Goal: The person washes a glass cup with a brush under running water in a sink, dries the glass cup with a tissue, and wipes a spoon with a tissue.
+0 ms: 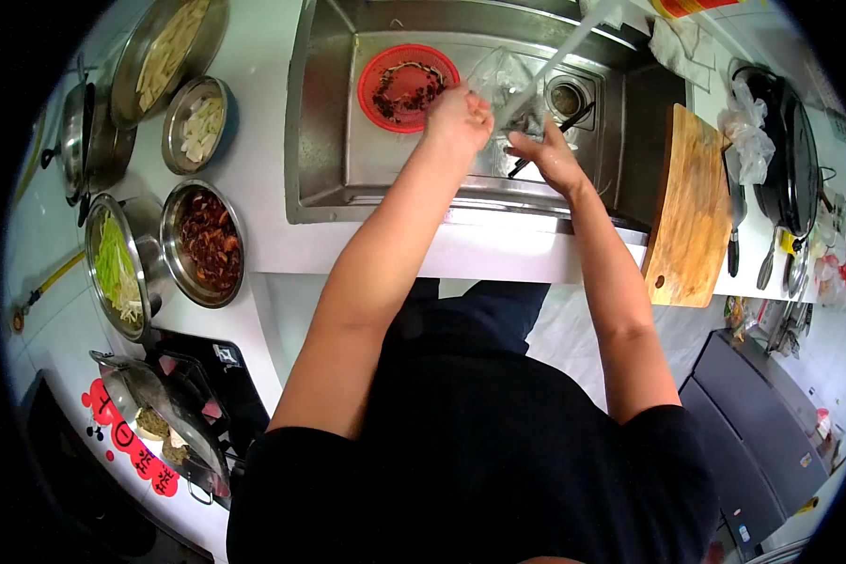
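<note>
L hand (460, 117) – R hand (549, 153) – both over sink (367, 174).

Before you, the sink (367, 169) holds the basket (363, 83) at left and the drain (566, 97) at right, a plastic bag (498, 75) between them; the cutting board (691, 211) lies along its right edge. Left of the sink, bowls (238, 273) stand on the counter (265, 113); nearer you, at far left, are the stove (249, 385) and a pan (164, 399)
</note>
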A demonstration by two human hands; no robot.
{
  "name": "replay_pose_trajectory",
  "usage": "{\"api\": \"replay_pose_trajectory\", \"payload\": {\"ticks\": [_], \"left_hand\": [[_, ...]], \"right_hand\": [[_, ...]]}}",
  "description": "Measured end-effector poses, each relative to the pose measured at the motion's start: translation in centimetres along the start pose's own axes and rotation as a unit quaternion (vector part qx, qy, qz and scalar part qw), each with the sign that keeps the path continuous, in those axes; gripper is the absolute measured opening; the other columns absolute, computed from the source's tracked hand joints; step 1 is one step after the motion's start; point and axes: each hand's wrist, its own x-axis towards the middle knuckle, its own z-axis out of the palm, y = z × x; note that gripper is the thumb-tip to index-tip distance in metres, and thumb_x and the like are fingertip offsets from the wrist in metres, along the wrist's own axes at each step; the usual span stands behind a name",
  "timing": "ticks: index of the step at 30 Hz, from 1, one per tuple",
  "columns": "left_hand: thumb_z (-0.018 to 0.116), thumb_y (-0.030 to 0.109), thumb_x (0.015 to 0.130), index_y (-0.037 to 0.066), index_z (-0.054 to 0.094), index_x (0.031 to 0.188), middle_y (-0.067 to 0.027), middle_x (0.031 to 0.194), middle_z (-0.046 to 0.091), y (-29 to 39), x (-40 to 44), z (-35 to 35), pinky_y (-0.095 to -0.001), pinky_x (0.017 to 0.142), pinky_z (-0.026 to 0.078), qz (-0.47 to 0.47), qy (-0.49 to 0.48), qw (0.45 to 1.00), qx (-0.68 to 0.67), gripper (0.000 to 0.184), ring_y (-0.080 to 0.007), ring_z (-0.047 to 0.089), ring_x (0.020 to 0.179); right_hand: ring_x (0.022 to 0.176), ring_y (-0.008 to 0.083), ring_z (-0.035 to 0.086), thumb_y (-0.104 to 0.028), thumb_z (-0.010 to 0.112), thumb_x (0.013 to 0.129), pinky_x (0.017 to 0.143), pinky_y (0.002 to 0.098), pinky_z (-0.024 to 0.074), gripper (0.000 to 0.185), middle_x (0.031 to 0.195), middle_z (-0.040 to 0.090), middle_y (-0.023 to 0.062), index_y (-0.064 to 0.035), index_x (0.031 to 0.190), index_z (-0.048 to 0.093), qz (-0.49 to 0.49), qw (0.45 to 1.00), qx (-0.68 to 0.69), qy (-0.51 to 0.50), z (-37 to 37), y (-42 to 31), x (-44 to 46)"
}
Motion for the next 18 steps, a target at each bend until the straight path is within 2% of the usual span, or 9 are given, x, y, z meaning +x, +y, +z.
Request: {"api": "replay_pose_trajectory", "payload": {"ticks": [1, 4, 5, 8, 11, 12, 15, 16, 18], "left_hand": [[0.052, 0.013, 0.089, 0.012, 0.052, 0.090, -0.0028, 0.063, 0.045, 0.1, -0.1, 0.4, -0.0323, 0.059, 0.036, 0.012, 0.010, 1.000, 0.023, 0.002, -0.0152, 0.044, 0.059], [0.052, 0.014, 0.089, 0.012, 0.051, 0.088, -0.0026, 0.065, 0.047, 0.1, -0.8, 1.8, -0.0325, 0.061, 0.035, 0.047, 0.034, 0.995, 0.077, 0.002, -0.0152, 0.045, 0.059], [0.052, 0.015, 0.089, 0.011, 0.050, 0.086, -0.0020, 0.063, 0.046, -0.1, -1.2, 1.8, -0.0326, 0.062, 0.035, 0.052, 0.046, 0.995, 0.074, 0.005, -0.0151, 0.044, 0.059], [0.054, 0.016, 0.089, 0.010, 0.050, 0.083, -0.0006, 0.061, 0.044, -0.3, -1.7, 1.5, -0.0316, 0.061, 0.036, 0.071, 0.061, 0.991, 0.097, 0.009, -0.0143, 0.042, 0.059], [0.056, 0.012, 0.086, 0.008, 0.054, 0.092, -0.0001, 0.063, 0.048, 0.1, -1.1, 0.6, -0.0285, 0.056, 0.035, 0.102, 0.027, 0.970, 0.220, 0.007, -0.0124, 0.044, 0.059], [0.057, 0.010, 0.085, 0.008, 0.056, 0.096, 0.0000, 0.064, 0.049, 0.3, -1.3, 0.8, -0.0276, 0.054, 0.034, 0.116, 0.003, 0.952, 0.283, 0.011, -0.0116, 0.044, 0.059], [0.059, 0.007, 0.082, 0.005, 0.058, 0.106, -0.0005, 0.069, 0.052, 0.8, -1.8, 2.4, -0.0248, 0.053, 0.034, 0.170, -0.038, 0.912, 0.372, 0.024, -0.0098, 0.046, 0.062], [0.059, 0.006, 0.081, 0.004, 0.059, 0.109, -0.0009, 0.071, 0.053, 0.9, -1.6, 3.0, -0.0240, 0.053, 0.035, 0.192, -0.046, 0.902, 0.384, 0.028, -0.0094, 0.046, 0.063], [0.061, 0.006, 0.079, 0.003, 0.060, 0.109, -0.0021, 0.075, 0.055, 0.8, -0.5, 4.0, -0.0243, 0.055, 0.037, 0.219, -0.065, 0.887, 0.402, 0.030, -0.0100, 0.048, 0.065]], "right_hand": [[0.108, 0.0211, 0.050, -0.011, 0.068, 0.080, 0.087, 0.0332, 0.0474, 0.073, 0.129, 0.042, 0.0114, -0.0031, 0.138, 0.024, 0.026, 0.999, -0.034, -0.011, 0.0, -0.5, -0.3], [0.109, 0.0201, 0.049, -0.011, 0.068, 0.080, 0.090, 0.0326, 0.0443, 0.074, 0.130, 0.041, 0.0105, -0.0018, 0.138, 0.024, -0.037, 0.999, -0.008, -0.015, -0.5, -1.9, 0.5], [0.113, 0.0196, 0.045, -0.009, 0.069, 0.078, 0.095, 0.0320, 0.0386, 0.071, 0.130, 0.041, 0.0091, -0.0019, 0.137, 0.029, -0.069, 0.997, -0.045, 0.002, -1.8, -0.6, 1.5], [0.120, 0.0179, 0.040, 0.008, 0.059, 0.074, 0.100, 0.0301, 0.0317, 0.067, 0.132, 0.041, 0.0059, -0.0034, 0.136, 0.035, -0.072, 0.996, -0.015, -0.047, -2.6, -3.0, 1.0], [0.118, 0.0169, 0.041, 0.011, 0.054, 0.073, 0.099, 0.0298, 0.0335, 0.069, 0.134, 0.040, 0.0055, -0.0043, 0.137, 0.034, -0.101, 0.981, -0.142, -0.082, -3.9, -5.1, 1.4], [0.106, 0.0164, 0.050, 0.007, 0.062, 0.074, 0.093, 0.0287, 0.0396, 0.060, 0.116, 0.054, 0.0086, -0.0034, 0.130, 0.043, -0.107, 0.970, -0.201, -0.087, -4.0, -5.9, 1.5], [0.102, 0.0144, 0.052, 0.004, 0.063, 0.076, 0.091, 0.0276, 0.0401, 0.047, 0.110, 0.058, 0.0083, -0.0012, 0.121, 0.051, -0.132, 0.905, -0.351, -0.202, -4.5, -8.4, 2.6], [0.098, 0.0134, 0.054, 0.001, 0.065, 0.077, 0.091, 0.0270, 0.0401, 0.037, 0.106, 0.061, 0.0064, 0.0006, 0.114, 0.057, -0.030, 0.915, -0.316, -0.248, -4.1, -9.6, 2.7], [0.096, 0.0124, 0.054, -0.001, 0.065, 0.078, 0.090, 0.0260, 0.0404, 0.035, 0.103, 0.062, 0.0044, 0.0012, 0.112, 0.058, -0.008, 0.908, -0.277, -0.314, -3.3, -10.5, 3.4]]}}
